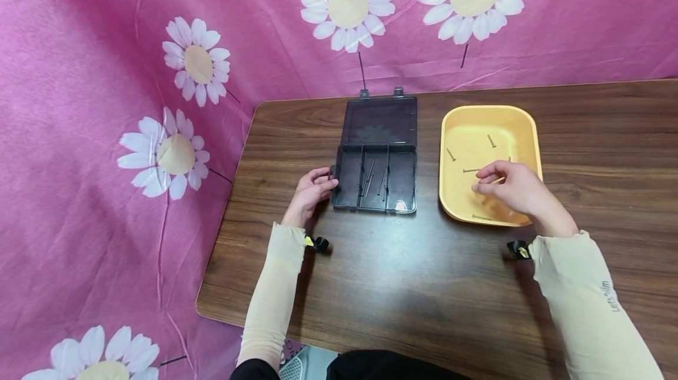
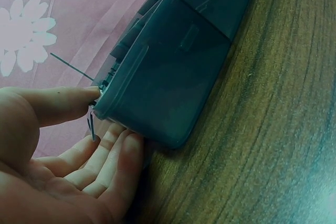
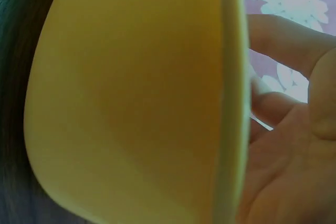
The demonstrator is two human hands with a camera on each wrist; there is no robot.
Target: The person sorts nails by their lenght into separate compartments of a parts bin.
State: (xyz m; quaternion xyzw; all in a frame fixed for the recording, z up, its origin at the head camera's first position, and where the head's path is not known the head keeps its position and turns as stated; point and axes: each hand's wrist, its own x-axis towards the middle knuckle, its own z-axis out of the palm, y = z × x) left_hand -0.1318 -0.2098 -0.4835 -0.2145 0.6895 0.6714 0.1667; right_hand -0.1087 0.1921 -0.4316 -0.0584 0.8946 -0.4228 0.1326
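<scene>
Holding the left edge of the black box [image 1: 348, 180] with the left hand [image 1: 311, 195]: thumb on the rim, fingers bent below it by the outer wall, per left wrist view. Resting on the wood table [image 1: 408, 280], left of the yellow tray [image 1: 459, 192], with lid [image 1: 380, 120] folded back on the far side. Split into three compartments; containing several thin screws [image 1: 369, 179] in the middle one.

Reaching over the tray with the right hand [image 1: 514, 187], thumb and fingers bent, tips close together. Can't tell if pinching a screw or holding nothing; partly hidden behind the tray rim in right wrist view.

Scattered on the tray bottom: loose screws, including one just beside the right fingertips, one toward the near edge, two farther back.

Wearing beige sleeves [image 1: 278, 286] on both forearms, plus small black gadgets [image 1: 321, 245] at the wrists. Backed by pink cloth [image 1: 275, 56] printed with white daisies, behind and left of the table.
</scene>
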